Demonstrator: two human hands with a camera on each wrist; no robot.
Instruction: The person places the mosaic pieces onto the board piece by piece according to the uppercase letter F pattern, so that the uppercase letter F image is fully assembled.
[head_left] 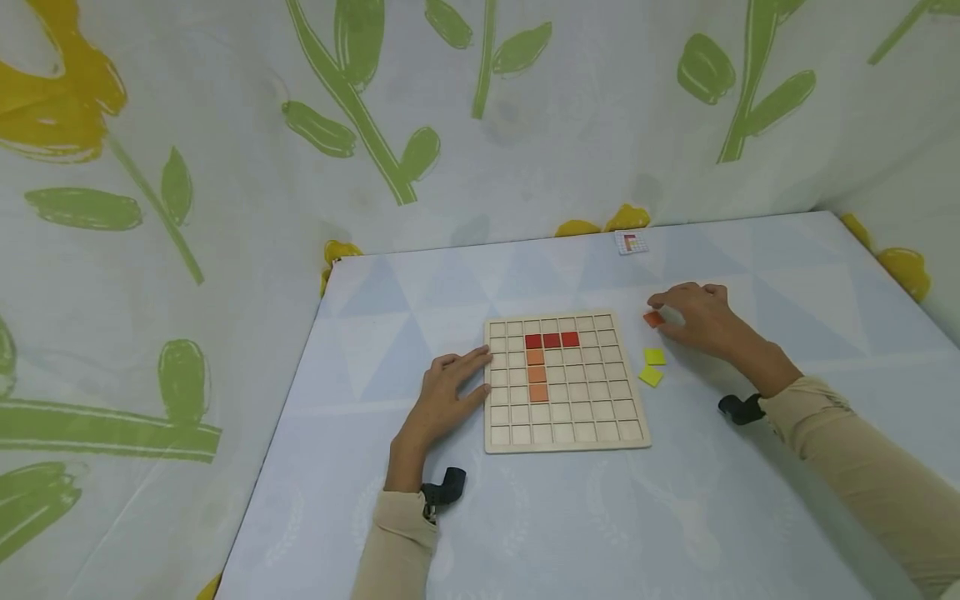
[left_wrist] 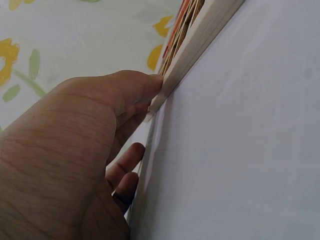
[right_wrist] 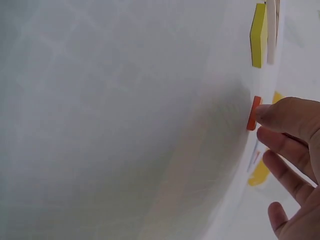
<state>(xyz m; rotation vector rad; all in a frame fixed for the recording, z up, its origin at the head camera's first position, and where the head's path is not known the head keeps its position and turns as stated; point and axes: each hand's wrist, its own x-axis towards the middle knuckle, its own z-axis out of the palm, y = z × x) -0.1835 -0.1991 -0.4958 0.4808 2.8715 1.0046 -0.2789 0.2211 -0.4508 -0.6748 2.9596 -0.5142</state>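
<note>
A square wooden grid board [head_left: 567, 433] lies flat on the table. Three red tiles [head_left: 552, 341] form a row in its upper part, and three orange tiles [head_left: 537, 374] run down below the leftmost red one. My left hand [head_left: 442, 398] rests at the board's left edge, its thumb and fingertips touching the rim. Off the board's upper right, my right hand [head_left: 693, 315] pinches a loose orange tile [head_left: 653, 319] between thumb and fingers, close to the tabletop. In the right wrist view the thumb lies against this orange tile [right_wrist: 254, 114].
Two yellow tiles [head_left: 652, 367] lie on the table between the board and my right forearm. A small card with a coloured grid pattern [head_left: 631, 242] is at the table's back edge. Behind the table hangs a fabric wall [head_left: 525, 167] with printed leaves.
</note>
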